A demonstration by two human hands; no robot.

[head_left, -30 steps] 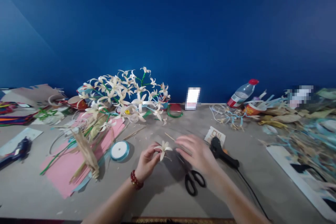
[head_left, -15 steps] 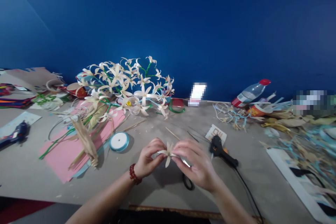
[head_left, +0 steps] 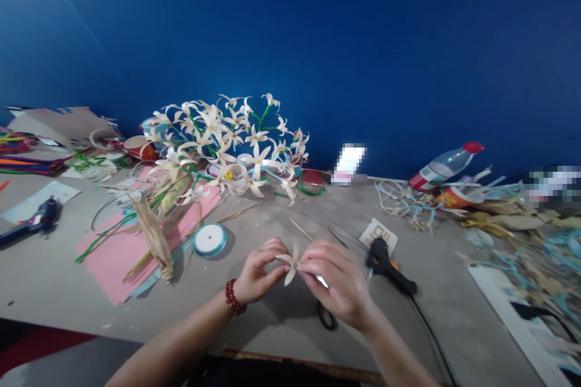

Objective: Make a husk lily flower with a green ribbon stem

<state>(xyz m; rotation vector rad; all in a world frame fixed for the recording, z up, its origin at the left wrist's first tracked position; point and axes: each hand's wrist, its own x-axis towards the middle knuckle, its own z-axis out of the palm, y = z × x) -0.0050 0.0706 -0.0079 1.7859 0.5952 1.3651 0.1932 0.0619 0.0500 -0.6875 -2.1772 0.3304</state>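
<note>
Hands, two, bare. Left hand point(head_left: 261, 272): one, thumb and fingers pinched on one side of the pale flower point(head_left: 293, 263); one red beaded bracelet point(head_left: 235, 297) at the wrist, its strands too blurred to count. Right hand point(head_left: 338, 281): one, thumb and fingers closed on the flower's opposite side.

Pale flower: one, held between both hands above the grey table point(head_left: 272, 329), petals spread; exact petal count partly hidden by fingers.

Scissors, presumably one pair: one black handle loop point(head_left: 327, 316) visible below the right hand, the rest covered.

Thin stick point(head_left: 300, 228): one, lying just beyond the hands.

Glue guns, two: one black glue gun point(head_left: 390, 272) with one cable, right of the hands; one blue glue gun point(head_left: 39, 221) at far left.

Ribbon spool point(head_left: 210, 239): one, white-faced with blue edge, left of the left hand.

Pink sheets point(head_left: 111, 266): several, stacked, beneath one large dried husk point(head_left: 152, 236) and green stems.

White flower arrangement point(head_left: 218, 133): one, its overlapping blooms too many to count surely.

Bottle point(head_left: 442, 168): one, red-capped, tilted. Cups, two: one orange cup point(head_left: 454, 196) near the bottle; one red cup point(head_left: 140, 148) at left.
</note>
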